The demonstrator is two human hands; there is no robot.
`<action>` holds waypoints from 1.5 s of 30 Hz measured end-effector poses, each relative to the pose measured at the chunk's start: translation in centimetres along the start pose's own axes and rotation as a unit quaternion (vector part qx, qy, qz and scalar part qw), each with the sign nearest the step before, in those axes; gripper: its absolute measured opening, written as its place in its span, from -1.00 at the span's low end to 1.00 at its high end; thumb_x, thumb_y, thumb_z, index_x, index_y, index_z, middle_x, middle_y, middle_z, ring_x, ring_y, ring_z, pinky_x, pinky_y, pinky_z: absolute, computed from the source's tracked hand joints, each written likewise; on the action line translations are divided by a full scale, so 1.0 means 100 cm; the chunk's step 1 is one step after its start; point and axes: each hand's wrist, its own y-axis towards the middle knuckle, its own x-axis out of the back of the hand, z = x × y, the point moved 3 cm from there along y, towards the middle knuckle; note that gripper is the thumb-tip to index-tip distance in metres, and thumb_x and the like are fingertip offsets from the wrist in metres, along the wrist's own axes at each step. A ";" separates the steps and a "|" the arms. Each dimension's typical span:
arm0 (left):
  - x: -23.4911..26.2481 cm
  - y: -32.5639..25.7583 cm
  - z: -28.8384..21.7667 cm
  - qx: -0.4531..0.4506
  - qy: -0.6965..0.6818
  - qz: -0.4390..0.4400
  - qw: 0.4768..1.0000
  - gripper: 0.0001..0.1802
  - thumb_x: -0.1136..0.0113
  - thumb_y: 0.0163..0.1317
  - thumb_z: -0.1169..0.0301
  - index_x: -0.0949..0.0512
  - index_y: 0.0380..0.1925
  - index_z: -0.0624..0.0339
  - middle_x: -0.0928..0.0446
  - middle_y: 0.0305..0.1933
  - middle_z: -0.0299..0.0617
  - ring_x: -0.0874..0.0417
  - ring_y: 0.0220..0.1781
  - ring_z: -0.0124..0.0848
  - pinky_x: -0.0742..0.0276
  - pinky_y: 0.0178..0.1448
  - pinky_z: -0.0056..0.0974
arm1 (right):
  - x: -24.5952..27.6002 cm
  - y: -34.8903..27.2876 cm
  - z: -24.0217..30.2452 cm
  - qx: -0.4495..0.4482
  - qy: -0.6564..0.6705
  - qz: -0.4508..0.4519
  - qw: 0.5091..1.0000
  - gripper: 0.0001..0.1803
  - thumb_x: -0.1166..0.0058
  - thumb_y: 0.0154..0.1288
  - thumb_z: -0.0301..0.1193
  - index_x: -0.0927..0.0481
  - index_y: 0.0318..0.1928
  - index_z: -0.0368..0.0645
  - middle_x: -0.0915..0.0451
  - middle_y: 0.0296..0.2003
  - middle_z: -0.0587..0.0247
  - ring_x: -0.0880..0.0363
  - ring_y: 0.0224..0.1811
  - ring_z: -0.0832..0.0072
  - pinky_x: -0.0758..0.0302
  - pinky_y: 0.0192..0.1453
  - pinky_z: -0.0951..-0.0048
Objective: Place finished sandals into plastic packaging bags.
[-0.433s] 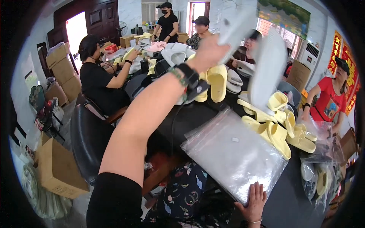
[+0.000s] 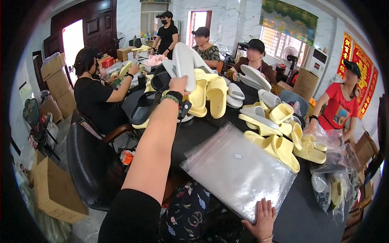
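Over the far side of the dark table [image 2: 194, 133], the person's left hand [image 2: 178, 84] is raised, grasping a pale grey slipper [image 2: 184, 65] upright above the yellow slippers [image 2: 210, 95]; at the near edge, the right hand [image 2: 262, 220] lies flat with fingers spread on the stack of clear plastic bags [image 2: 239, 172]

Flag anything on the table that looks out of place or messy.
Nothing looks damaged or spilled. The yellow slippers lie loosely heaped rather than paired, and one clear bag overhangs the table edge under the right hand.
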 end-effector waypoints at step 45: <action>-0.111 -0.419 0.203 -0.436 0.501 0.554 0.502 -0.49 -0.12 0.30 0.18 -0.44 0.23 0.04 -0.33 0.38 0.08 -0.30 0.43 0.04 -0.17 0.38 0.30 | -0.003 -0.003 -0.014 -0.036 0.077 -0.029 0.996 -0.08 -0.09 0.23 0.17 -0.22 0.41 -0.17 -0.13 0.45 0.03 0.09 0.54 -0.07 0.08 0.50 -0.20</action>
